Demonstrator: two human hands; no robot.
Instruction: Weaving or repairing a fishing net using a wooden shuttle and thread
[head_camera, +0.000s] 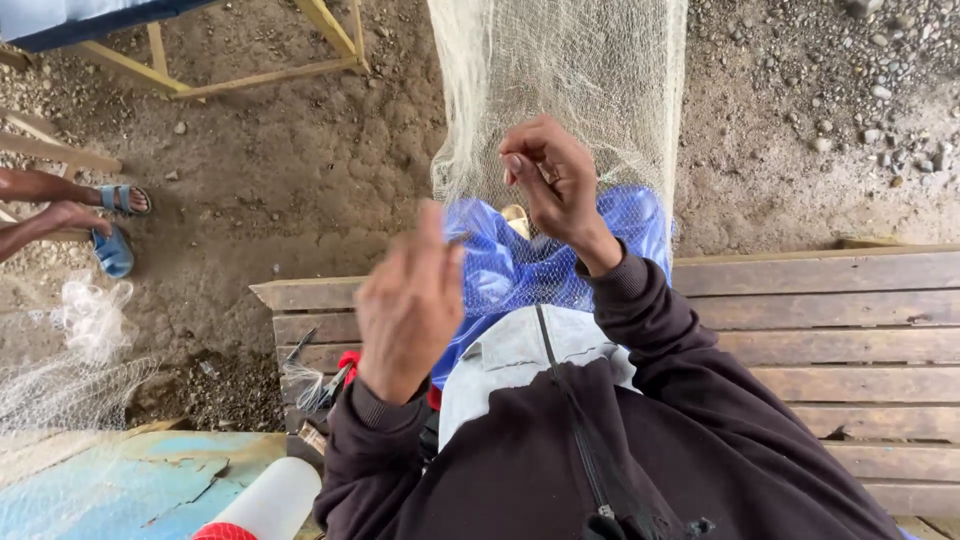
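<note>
Hands raised over lap, above bench (800, 330) near its left end. Right hand (555, 180) pinches hanging pale net (570, 70). Left hand (410, 305) fingers closed; on what, cannot tell. Blue cloth (510, 265) beneath.

Head cam, steep downward – close, over bench (800, 330)

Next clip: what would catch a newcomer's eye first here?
The pale net hanging at top centre, with the right hand pinching its mesh. The left hand is raised just below and left, in front of bright blue cloth under the net. Far left, another person's feet in blue sandals rest on the dirt.
</note>
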